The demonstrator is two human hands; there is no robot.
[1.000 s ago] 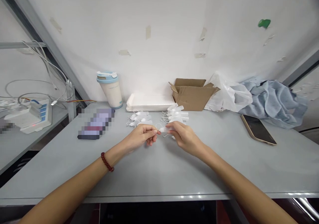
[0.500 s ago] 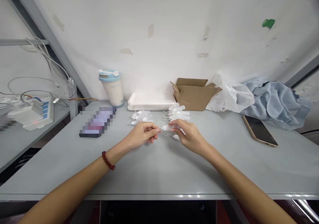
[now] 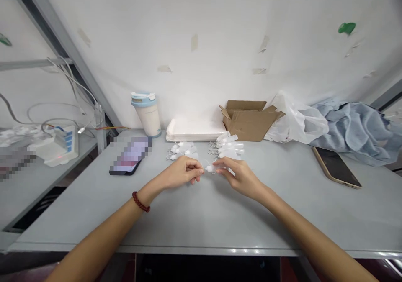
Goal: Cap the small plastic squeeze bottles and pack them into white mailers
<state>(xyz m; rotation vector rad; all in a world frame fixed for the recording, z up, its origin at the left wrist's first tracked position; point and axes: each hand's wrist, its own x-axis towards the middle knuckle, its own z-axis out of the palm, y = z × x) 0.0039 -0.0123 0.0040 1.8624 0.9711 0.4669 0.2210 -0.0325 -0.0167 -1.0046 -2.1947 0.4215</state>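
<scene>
My right hand (image 3: pixel 240 176) pinches a small white plastic bottle (image 3: pixel 210 168) between thumb and fingers, its narrow tip pointing left. My left hand (image 3: pixel 184 172) is closed in a pinch right at that tip; what its fingertips grip is too small to make out. Behind my left hand lies a group of similar small bottles (image 3: pixel 187 144) with thin white strings. Another group of white bottles (image 3: pixel 230 146), also with strings, sits behind my right hand, which partly hides it.
A stack of white trays (image 3: pixel 196 130) and an open cardboard box (image 3: pixel 251 125) stand against the wall. To the left are a cup (image 3: pixel 147 116) and a phone (image 3: pixel 132 155). On the right lie a plastic bag (image 3: pixel 295 121), blue cloth (image 3: pixel 354 125) and another phone (image 3: pixel 336 167).
The camera view has turned slightly left. Both hands have moved a little closer to the front edge, with the bottle still in my right fingers and my left pinch at its tip.
</scene>
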